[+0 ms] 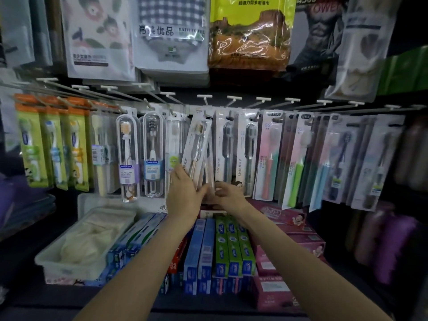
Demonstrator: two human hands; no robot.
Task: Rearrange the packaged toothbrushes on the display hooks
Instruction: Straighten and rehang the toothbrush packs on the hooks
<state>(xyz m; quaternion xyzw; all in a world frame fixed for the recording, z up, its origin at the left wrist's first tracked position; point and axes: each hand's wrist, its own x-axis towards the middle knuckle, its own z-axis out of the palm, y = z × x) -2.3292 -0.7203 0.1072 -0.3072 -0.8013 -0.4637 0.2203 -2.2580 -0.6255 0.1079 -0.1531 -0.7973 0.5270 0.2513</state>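
Both arms reach up to the middle of the toothbrush rack. The left hand [185, 188] holds the lower end of a small stack of white toothbrush packs [196, 149], fingers and thumb wrapped round it; the stack tilts to the right, its top up by the display hooks [203, 100]. The right hand [225, 193] sits just beside the left at the packs' bottom edge, fingers bent, but whether it pinches a pack I cannot tell. To the left hang clear tube-cased brushes [128, 156]; to the right, grey-carded brushes [225, 147]. Below, toothpaste boxes [229, 246] lie on the shelf beside a plastic bin [67, 269].
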